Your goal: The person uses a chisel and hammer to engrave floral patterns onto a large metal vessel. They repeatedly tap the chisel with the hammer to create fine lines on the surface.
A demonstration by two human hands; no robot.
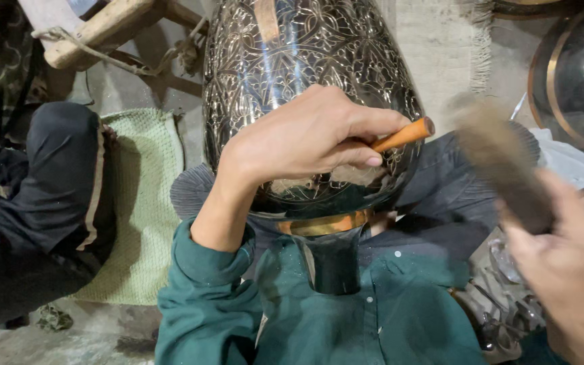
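Note:
A large engraved metal vase (305, 61), dark and shiny with a floral pattern and a brass band near its neck, lies across my lap with its neck toward me. My left hand (305, 135) rests on the vase's belly, fingers closed round a thin tool with an orange wooden handle (405, 134). The tool's tip is hidden under my hand. My right hand (562, 250) is raised at the right, gripping a wooden mallet (501, 159) that is blurred by motion, its head off to the right of the tool handle.
A person's dark-trousered leg (42, 203) lies at the left on a pale green knitted mat (144, 203). A wooden stool frame (103, 27) stands behind. A round dark metal dish with a brass rim (576, 74) leans at top right.

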